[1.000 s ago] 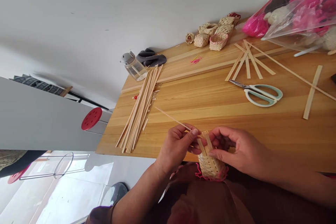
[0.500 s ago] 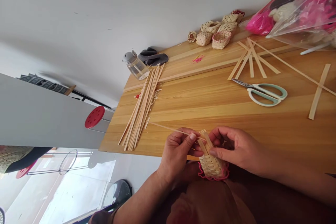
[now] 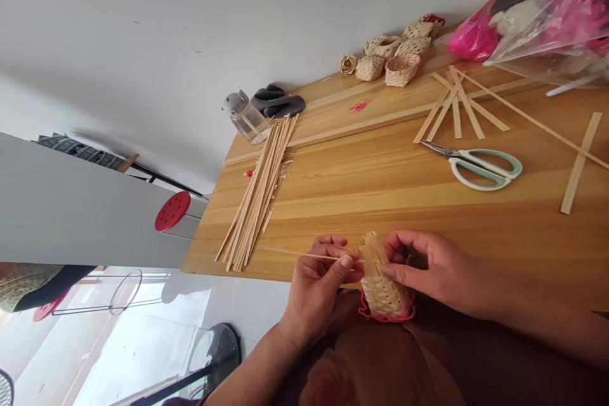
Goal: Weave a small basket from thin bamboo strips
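Between my hands, over my lap at the table's front edge, is a small woven basket (image 3: 384,297) with pink yarn round its lower rim. Its flat upright strips stick up toward the table. My left hand (image 3: 321,279) pinches a thin bamboo strip (image 3: 304,255) between thumb and fingers; one end reaches the basket's uprights and the other trails left over the table. My right hand (image 3: 428,269) grips the basket's right side and uprights, thumb in front. The fingers behind the basket are partly hidden.
On the wooden table (image 3: 361,190) lie a bundle of long strips (image 3: 261,193), scissors (image 3: 485,168) and short flat strips (image 3: 457,104). Farther back are a water bottle (image 3: 247,117), small woven baskets (image 3: 402,70) and a plastic bag (image 3: 547,19). A red stool (image 3: 172,210) stands left.
The thin strip's right end has come down in front of the uprights, and it lies flatter. My left hand has shifted slightly left and down. My right hand keeps its hold on the basket.
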A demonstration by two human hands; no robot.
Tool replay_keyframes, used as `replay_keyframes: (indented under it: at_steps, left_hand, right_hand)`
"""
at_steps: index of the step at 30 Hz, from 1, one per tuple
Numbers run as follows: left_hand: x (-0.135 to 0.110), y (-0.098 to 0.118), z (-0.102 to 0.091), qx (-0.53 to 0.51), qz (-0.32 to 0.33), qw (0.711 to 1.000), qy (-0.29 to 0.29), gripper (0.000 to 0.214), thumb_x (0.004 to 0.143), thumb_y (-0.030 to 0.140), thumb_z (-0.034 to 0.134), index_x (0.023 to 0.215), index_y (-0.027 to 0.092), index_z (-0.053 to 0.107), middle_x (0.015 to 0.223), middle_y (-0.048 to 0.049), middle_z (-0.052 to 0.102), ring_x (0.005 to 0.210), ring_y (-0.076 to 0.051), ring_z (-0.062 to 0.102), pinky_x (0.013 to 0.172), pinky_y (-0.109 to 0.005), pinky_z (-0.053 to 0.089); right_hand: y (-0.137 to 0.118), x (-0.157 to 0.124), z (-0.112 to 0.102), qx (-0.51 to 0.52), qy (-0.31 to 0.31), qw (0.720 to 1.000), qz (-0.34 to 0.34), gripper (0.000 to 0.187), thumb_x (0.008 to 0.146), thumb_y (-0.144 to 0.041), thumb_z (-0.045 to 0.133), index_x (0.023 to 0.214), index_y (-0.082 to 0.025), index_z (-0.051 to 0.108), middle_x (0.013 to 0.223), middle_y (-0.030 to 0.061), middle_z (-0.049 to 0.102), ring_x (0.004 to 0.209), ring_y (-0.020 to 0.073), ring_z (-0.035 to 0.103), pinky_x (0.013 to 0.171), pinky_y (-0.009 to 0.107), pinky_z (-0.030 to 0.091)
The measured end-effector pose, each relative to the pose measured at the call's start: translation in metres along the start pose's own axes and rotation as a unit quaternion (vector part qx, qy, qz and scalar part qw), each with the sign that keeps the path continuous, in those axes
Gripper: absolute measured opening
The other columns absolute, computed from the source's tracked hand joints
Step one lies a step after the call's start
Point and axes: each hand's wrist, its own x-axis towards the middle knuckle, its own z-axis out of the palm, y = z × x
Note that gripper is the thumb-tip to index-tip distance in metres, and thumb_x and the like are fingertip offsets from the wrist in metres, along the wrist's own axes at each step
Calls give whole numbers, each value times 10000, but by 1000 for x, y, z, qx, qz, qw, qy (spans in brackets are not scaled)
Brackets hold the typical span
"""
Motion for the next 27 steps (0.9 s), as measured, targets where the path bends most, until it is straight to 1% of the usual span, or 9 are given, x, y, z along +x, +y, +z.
replay_keyframes:
  at_steps: [2, 4, 8, 10, 11, 13, 15, 20, 27]
  left_hand:
    - [0, -5, -3, 31, -3, 1000, -3, 309, 803, 435, 826, 784, 137, 744, 1147, -108, 651, 913, -162, 658, 694, -221, 560]
    - [-1, -11, -8, 31, -49, 998, -15, 363, 820, 501, 791, 850, 142, 741, 1055, -85, 668, 646, -82, 587, 539, -196, 462]
    - [-17, -7, -18, 88, -137, 978, -127, 590, 984, 637, 462, 861, 130, 737, 666, -28, 607, 506, -76, 464, 460, -193, 296]
    - [-27, 8, -18, 201, -70, 963, -162, 453, 956, 536, 604, 769, 144, 731, 658, -31, 630, 595, -108, 539, 555, -218, 402]
    - [-31, 15, -16, 260, 9, 956, -136, 328, 919, 464, 691, 789, 166, 736, 711, -33, 665, 658, -130, 584, 629, -241, 458]
    - [-30, 26, -10, 352, 193, 908, -117, 123, 936, 305, 689, 988, 228, 770, 986, -61, 714, 896, -184, 652, 835, -307, 523]
    - [-21, 27, -3, 411, 303, 857, -70, 193, 928, 222, 693, 1114, 243, 737, 1097, -74, 687, 1022, -210, 640, 928, -343, 518]
    - [4, 9, 3, 454, 284, 842, -71, 249, 866, 236, 782, 1104, 231, 708, 1055, -49, 661, 990, -206, 631, 885, -338, 536]
    - [-5, 11, 3, 468, 252, 845, -59, 341, 862, 143, 758, 1175, 241, 664, 1110, -46, 633, 1049, -213, 619, 942, -368, 529]
  right_hand:
    - [1, -1, 0, -15, -4, 1000, -2, 232, 857, -417, 722, 815, -212, 622, 733, -19, 598, 681, 151, 549, 634, 288, 472]
    - [3, -2, -1, -25, 2, 1000, 0, 224, 858, -413, 722, 823, -212, 630, 719, -17, 610, 670, 154, 562, 625, 290, 480]
    - [9, -3, 0, -19, 31, 999, 0, 230, 828, -418, 756, 867, -213, 659, 753, -4, 653, 695, 169, 600, 649, 302, 510]
    - [10, -2, 1, -8, 41, 999, -3, 242, 801, -414, 787, 866, -214, 668, 765, -4, 660, 704, 171, 611, 655, 302, 517]
    - [10, -1, 2, 2, 41, 999, -1, 251, 791, -415, 800, 866, -214, 670, 760, -6, 660, 691, 170, 615, 641, 301, 518]
    - [9, -1, 3, 19, 31, 999, 5, 270, 778, -422, 818, 869, -214, 672, 744, -11, 655, 652, 166, 619, 601, 297, 518]
    - [8, -1, 4, 18, 27, 999, 0, 277, 790, -433, 807, 899, -214, 677, 770, -6, 666, 662, 175, 644, 606, 307, 537]
    - [15, -8, 1, -44, 45, 998, -20, 273, 844, -412, 755, 1030, -219, 709, 921, 40, 747, 817, 222, 703, 749, 365, 579]
    - [13, -8, 0, -48, 20, 998, -21, 295, 835, -401, 766, 1052, -213, 695, 904, 28, 743, 723, 185, 685, 681, 332, 567]
